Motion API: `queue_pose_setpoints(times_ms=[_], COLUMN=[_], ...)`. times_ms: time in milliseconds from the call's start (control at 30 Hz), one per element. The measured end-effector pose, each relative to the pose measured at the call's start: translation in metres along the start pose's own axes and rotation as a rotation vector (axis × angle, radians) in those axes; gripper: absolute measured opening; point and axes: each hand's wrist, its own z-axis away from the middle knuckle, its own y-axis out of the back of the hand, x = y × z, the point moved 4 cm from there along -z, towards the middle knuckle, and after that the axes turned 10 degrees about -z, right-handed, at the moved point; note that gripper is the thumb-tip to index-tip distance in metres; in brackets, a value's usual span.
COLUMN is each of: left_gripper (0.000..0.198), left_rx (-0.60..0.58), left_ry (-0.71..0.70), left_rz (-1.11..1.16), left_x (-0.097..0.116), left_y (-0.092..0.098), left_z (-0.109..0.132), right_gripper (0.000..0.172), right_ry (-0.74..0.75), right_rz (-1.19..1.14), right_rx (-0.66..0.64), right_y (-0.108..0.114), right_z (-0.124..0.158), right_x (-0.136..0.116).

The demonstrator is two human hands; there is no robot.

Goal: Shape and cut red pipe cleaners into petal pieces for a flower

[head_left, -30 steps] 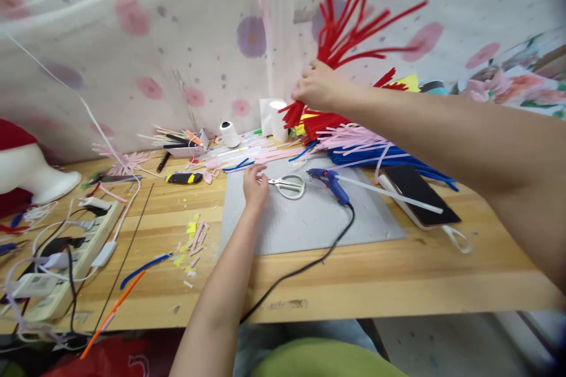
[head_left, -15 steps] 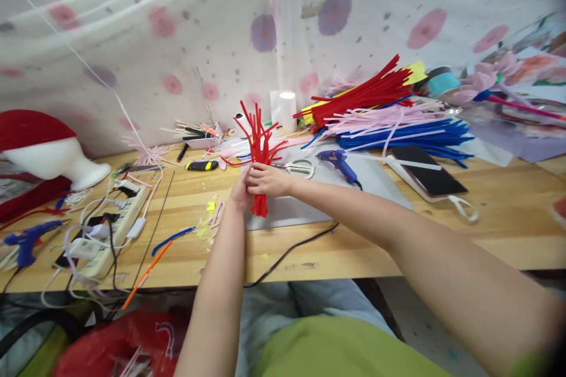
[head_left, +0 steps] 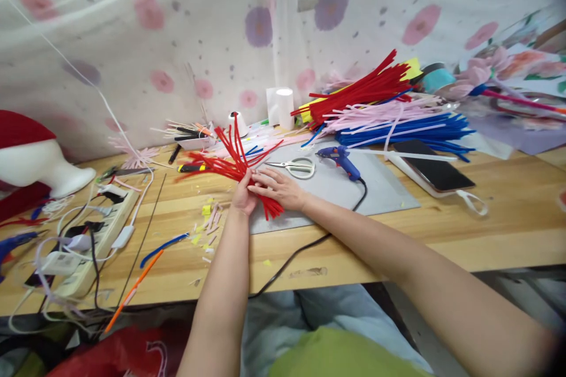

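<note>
A bunch of red pipe cleaners [head_left: 237, 153] is held over the near left part of a grey mat [head_left: 375, 194]. Its long ends fan out up and to the left, and the short ends [head_left: 273, 207] stick out below on the right. My left hand [head_left: 244, 194] is closed round the middle of the bunch. Across the same spot lies my right hand [head_left: 280, 188], its fingers bent over the stems; the fingertips are partly hidden. Just beyond my right hand are scissors [head_left: 300, 168] with pale handles, lying on the mat.
A blue glue gun [head_left: 340, 159] lies on the mat, its black cable running to the table's front edge. Behind are piles of red, pink and blue pipe cleaners [head_left: 398, 129]. A phone [head_left: 433, 165] lies right; a power strip [head_left: 97, 247] and white foam head [head_left: 48, 159] stand left.
The red bunch has tipped from nearly upright to leaning left, its long ends spreading wider. My right hand's fingers have loosened and straightened somewhat. The view has shifted slightly.
</note>
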Motion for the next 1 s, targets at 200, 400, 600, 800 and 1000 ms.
queue_pose_setpoints(times_ms=[200, 400, 600, 800, 1000], left_gripper=[0.024, 0.026, 0.027, 0.019, 0.014], left_rx=[-0.105, -0.065, -0.053, -0.02, -0.132], left_ry=[-0.13, -0.183, -0.24, -0.314, -0.249], left_rz=[0.063, 0.098, 0.132, 0.119, 0.057], left_x=[0.019, 0.031, 0.037, 0.043, 0.041], left_y=[0.001, 0.015, 0.021, 0.028, 0.02], left_z=[0.005, 0.01, 0.014, 0.023, 0.031], right_gripper=[0.041, 0.046, 0.025, 0.027, 0.018], right_ry=[-0.309, -0.368, -0.299, -0.561, -1.141], right_rz=[-0.115, -0.095, 0.014, 0.014, -0.435], right_rx=[0.236, -0.057, -0.344, -0.452, 0.022], right_y=[0.011, -0.009, -0.049, -0.048, -0.018], right_z=[-0.005, -0.049, -0.079, -0.075, -0.043], right_x=[0.019, 0.057, 0.056, 0.061, 0.079])
